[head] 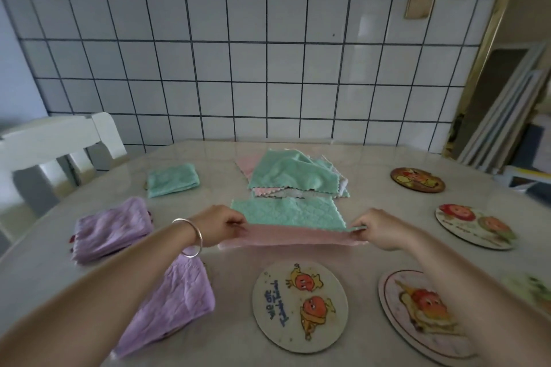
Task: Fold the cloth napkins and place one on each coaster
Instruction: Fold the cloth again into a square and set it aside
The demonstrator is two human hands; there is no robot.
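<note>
While both hands pinch the near corners of a two-sided napkin (pixel 287 219) in the middle of the frame, the left hand (pixel 219 225) grips its left corner and the right hand (pixel 380 229) its right corner, so the pink side hangs toward the camera and the green side lies on the table (pixel 372 197). Just behind it sits a loose pile of napkins (pixel 293 174), and at the left of the frame lie a folded green napkin (pixel 172 179) and two folded purple napkins (pixel 113 229) (pixel 176 304), which seem to rest on coasters that are mostly hidden. Four bare coasters show: one at lower centre (pixel 299 305), one at lower right (pixel 423 314), and two at the right (pixel 474 225) (pixel 417 179).
</note>
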